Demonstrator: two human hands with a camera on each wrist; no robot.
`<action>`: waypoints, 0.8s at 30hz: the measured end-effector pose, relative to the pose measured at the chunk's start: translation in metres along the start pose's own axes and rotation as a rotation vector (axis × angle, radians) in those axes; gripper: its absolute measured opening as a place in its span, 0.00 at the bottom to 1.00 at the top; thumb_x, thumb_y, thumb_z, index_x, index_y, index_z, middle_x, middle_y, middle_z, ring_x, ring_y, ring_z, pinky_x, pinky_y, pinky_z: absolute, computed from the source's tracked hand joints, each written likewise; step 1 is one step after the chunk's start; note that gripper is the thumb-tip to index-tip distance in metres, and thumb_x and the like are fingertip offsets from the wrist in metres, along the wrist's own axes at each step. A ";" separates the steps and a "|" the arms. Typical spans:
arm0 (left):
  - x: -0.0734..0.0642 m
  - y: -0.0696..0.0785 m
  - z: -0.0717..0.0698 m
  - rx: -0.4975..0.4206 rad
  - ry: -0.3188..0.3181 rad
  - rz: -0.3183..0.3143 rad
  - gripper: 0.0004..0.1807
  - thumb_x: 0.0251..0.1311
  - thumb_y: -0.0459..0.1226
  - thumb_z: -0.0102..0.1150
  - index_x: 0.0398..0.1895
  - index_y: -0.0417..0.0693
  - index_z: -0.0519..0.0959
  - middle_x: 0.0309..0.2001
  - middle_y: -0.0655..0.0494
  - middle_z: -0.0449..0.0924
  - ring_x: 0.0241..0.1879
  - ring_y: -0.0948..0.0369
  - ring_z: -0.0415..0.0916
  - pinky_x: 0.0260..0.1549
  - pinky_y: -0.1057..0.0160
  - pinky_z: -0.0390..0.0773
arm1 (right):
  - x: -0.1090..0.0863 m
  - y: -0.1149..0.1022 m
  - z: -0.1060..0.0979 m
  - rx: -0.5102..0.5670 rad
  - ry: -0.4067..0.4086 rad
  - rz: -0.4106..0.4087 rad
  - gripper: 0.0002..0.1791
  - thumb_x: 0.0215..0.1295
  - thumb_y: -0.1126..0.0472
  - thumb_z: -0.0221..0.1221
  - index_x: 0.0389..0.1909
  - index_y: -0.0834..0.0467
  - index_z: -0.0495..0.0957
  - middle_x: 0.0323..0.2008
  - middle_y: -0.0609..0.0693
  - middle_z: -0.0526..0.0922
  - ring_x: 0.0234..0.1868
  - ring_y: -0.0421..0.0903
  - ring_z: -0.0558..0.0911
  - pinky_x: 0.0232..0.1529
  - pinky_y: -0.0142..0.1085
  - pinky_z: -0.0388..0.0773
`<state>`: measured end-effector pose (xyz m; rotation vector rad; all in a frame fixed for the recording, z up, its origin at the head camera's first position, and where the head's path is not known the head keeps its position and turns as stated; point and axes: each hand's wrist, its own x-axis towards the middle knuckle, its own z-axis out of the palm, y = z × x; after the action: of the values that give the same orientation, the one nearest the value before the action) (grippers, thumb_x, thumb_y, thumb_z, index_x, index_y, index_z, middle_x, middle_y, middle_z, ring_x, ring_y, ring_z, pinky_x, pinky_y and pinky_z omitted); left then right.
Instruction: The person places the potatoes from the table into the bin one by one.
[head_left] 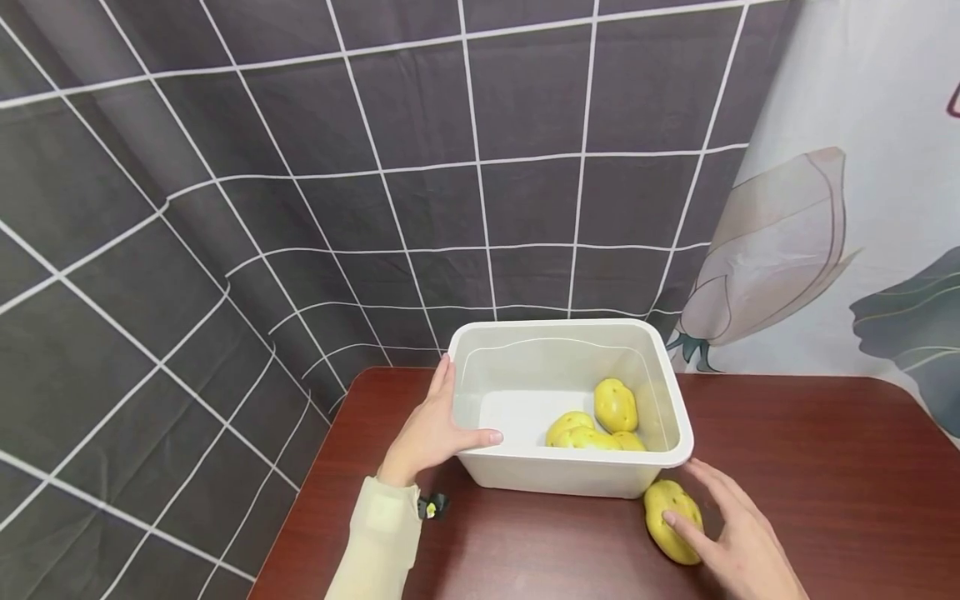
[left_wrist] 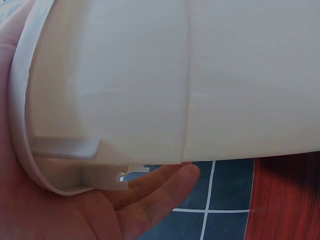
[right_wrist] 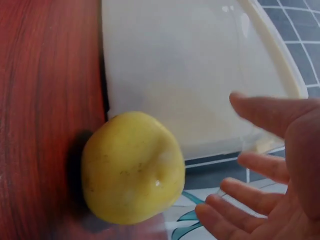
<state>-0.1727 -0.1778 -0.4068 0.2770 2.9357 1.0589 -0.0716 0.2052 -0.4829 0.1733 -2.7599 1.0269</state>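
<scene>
A white plastic bin (head_left: 558,471) stands on the table with several yellow potatoes (head_left: 615,406) inside, toward its right end. My left hand (head_left: 431,429) grips the bin's left end, thumb over the front rim and fingers along the side. In the left wrist view, fingers (left_wrist: 160,197) curl behind the bin wall (left_wrist: 125,85). One more potato (head_left: 673,521) lies on the table at the bin's front right corner. Around it my right hand (head_left: 738,533) is spread, thumb overlapping the potato in the head view. The right wrist view shows a gap between the fingers (right_wrist: 255,195) and this potato (right_wrist: 132,167).
The reddish-brown wooden table (head_left: 825,467) extends to the right of the bin. Behind and to the left hangs a dark grey cloth (head_left: 420,208) with a white grid. A pale flower-printed curtain (head_left: 900,208) hangs at the back right.
</scene>
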 end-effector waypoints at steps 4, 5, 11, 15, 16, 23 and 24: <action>0.000 0.000 0.000 0.002 0.000 0.001 0.74 0.38 0.66 0.75 0.82 0.45 0.43 0.82 0.58 0.36 0.68 0.47 0.67 0.61 0.44 0.71 | 0.000 0.006 0.003 0.010 -0.007 0.001 0.41 0.57 0.45 0.73 0.68 0.58 0.70 0.66 0.63 0.70 0.63 0.65 0.68 0.52 0.66 0.67; 0.000 0.000 0.000 0.004 0.001 0.002 0.74 0.38 0.66 0.75 0.82 0.45 0.43 0.82 0.58 0.36 0.68 0.47 0.67 0.61 0.44 0.71 | 0.000 0.008 0.004 0.014 -0.005 0.001 0.41 0.56 0.46 0.73 0.67 0.58 0.70 0.66 0.64 0.70 0.63 0.66 0.68 0.52 0.66 0.66; 0.000 0.000 0.000 0.001 0.000 0.007 0.74 0.39 0.66 0.75 0.82 0.45 0.43 0.82 0.59 0.35 0.68 0.47 0.67 0.61 0.44 0.71 | -0.001 0.014 0.007 0.036 -0.058 0.080 0.46 0.56 0.42 0.72 0.69 0.61 0.67 0.68 0.68 0.65 0.65 0.69 0.64 0.54 0.69 0.64; 0.001 0.001 0.000 0.001 0.002 0.009 0.74 0.39 0.66 0.75 0.82 0.45 0.43 0.82 0.58 0.35 0.68 0.47 0.67 0.61 0.44 0.71 | 0.001 0.015 0.008 0.028 -0.147 0.167 0.54 0.55 0.34 0.69 0.72 0.63 0.62 0.69 0.70 0.62 0.67 0.70 0.62 0.57 0.71 0.62; 0.001 0.001 0.000 0.000 0.002 0.010 0.74 0.39 0.66 0.76 0.82 0.44 0.43 0.82 0.58 0.35 0.68 0.47 0.67 0.61 0.44 0.71 | 0.001 0.015 0.009 0.025 -0.161 0.175 0.55 0.54 0.33 0.69 0.73 0.63 0.62 0.69 0.70 0.61 0.67 0.70 0.62 0.57 0.71 0.62; 0.000 0.001 0.000 -0.004 0.005 0.010 0.74 0.39 0.65 0.76 0.81 0.44 0.43 0.82 0.57 0.36 0.69 0.47 0.66 0.61 0.43 0.70 | -0.003 0.024 0.018 0.055 -0.102 0.061 0.52 0.50 0.43 0.76 0.71 0.62 0.65 0.67 0.67 0.66 0.65 0.66 0.67 0.57 0.61 0.65; -0.001 0.001 0.000 -0.004 0.005 0.009 0.74 0.39 0.65 0.76 0.81 0.44 0.43 0.82 0.57 0.36 0.69 0.47 0.66 0.61 0.43 0.70 | -0.004 0.025 0.019 0.060 -0.090 0.042 0.52 0.49 0.44 0.77 0.71 0.62 0.65 0.66 0.67 0.67 0.64 0.66 0.67 0.57 0.60 0.65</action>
<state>-0.1721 -0.1771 -0.4059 0.2875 2.9390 1.0686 -0.0748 0.2118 -0.5143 0.1755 -2.8257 1.1397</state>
